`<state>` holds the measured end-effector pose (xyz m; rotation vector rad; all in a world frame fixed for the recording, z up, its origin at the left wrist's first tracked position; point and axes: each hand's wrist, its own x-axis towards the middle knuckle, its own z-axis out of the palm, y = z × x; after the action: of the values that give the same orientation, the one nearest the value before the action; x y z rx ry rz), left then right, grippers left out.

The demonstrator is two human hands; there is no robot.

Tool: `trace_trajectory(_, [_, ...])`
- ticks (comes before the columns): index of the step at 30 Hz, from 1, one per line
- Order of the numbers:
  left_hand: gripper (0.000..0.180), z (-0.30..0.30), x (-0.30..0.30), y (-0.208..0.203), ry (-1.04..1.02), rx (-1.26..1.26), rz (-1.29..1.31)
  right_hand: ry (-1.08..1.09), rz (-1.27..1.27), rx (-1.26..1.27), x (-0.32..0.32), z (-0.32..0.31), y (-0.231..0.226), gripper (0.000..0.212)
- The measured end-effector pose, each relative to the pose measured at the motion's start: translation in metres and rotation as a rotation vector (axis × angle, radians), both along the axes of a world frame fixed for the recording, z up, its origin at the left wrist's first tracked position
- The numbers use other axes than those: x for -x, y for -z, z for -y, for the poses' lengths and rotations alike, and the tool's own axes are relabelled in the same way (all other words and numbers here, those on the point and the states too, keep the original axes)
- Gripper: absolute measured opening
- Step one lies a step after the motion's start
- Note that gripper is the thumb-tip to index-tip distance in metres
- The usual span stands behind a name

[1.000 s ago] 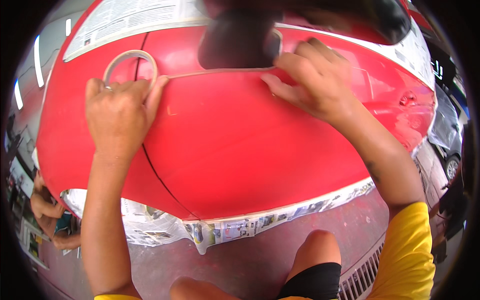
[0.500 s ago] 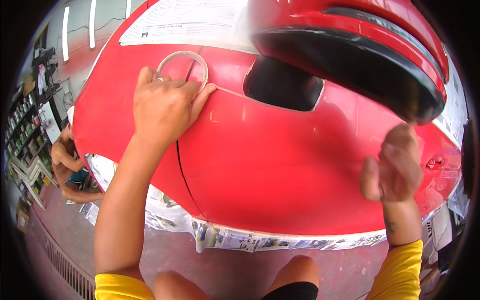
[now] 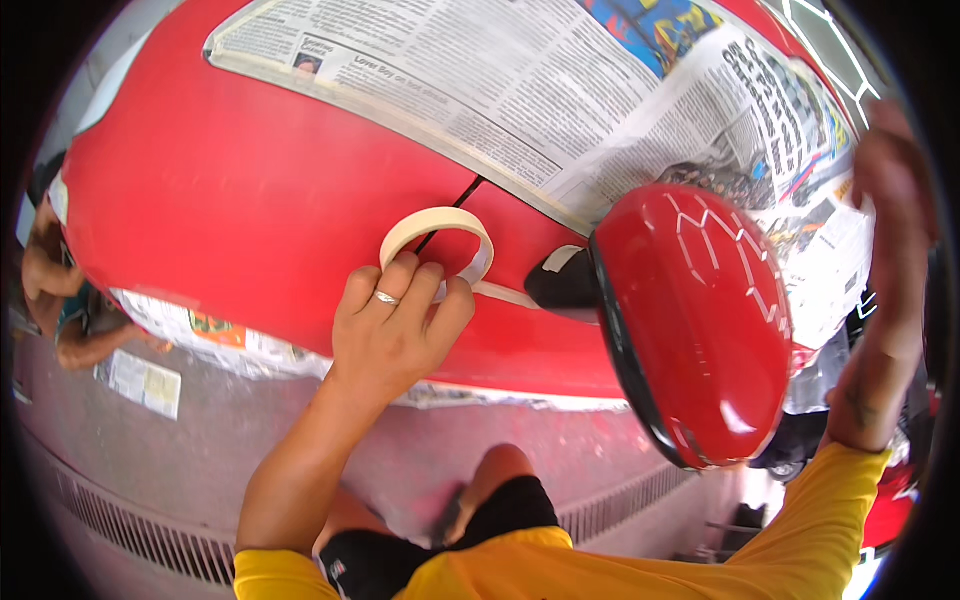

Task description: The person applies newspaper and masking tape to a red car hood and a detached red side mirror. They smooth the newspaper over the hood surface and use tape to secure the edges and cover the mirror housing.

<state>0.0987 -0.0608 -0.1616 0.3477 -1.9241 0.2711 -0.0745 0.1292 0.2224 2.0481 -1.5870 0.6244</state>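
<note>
My left hand (image 3: pixel 393 325) grips a roll of pale masking tape (image 3: pixel 432 217) from its near side, fingers closed at its rim. The roll stands over a dark panel gap (image 3: pixel 467 192) in the red car body (image 3: pixel 250 160). A strip of tape (image 3: pixel 503 294) runs from beside the roll toward the black base (image 3: pixel 560 283) of the red wing mirror (image 3: pixel 700 320). Raised at the far right, beyond the mirror, my right hand (image 3: pixel 893 165) is smeared by motion, so its fingers cannot be made out.
Newspaper sheets (image 3: pixel 470 90) cover the car's window area, edged with tape. More newspaper (image 3: pixel 270 345) hangs along the lower body edge. Another person (image 3: pixel 55 285) is low down at the far left. A floor grate (image 3: pixel 140 525) and a loose newspaper sheet (image 3: pixel 145 383) lie below.
The view has shifted, so the mirror and more newspaper now show. My right hand has gone from low beside the door up to the far right. My left hand still holds the tape roll.
</note>
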Motion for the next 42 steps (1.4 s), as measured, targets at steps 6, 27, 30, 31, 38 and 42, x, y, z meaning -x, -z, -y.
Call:
trace_trajectory(6, [0.015,-0.017,-0.005,-0.033,0.023,-0.258,-0.042,-0.191,-0.272,-0.895,-0.041,0.185,0.088,0.037])
trace_trajectory(27, [0.052,-0.147,0.075,-0.018,1.203,-2.300,-1.065,-0.213,-0.164,-1.435,-0.106,0.282,0.175,0.021])
trace_trajectory(30, [0.058,-0.138,0.066,-0.003,1.338,-2.344,-1.026,-0.231,-0.306,-1.387,-0.112,0.281,0.177,0.020])
trace_trajectory(31, [0.061,-0.135,0.060,-0.004,1.415,-2.371,-0.982,-0.251,-0.346,-1.307,-0.111,0.277,0.167,0.018])
trace_trajectory(38, [0.088,-0.120,0.044,0.000,1.595,-2.482,-0.821,-0.228,-0.426,-1.299,-0.106,0.293,0.111,0.018])
trace_trajectory(42, [0.096,-0.111,0.043,0.014,1.648,-2.364,-0.599,0.021,-0.338,-1.376,-0.102,0.279,0.077,0.024])
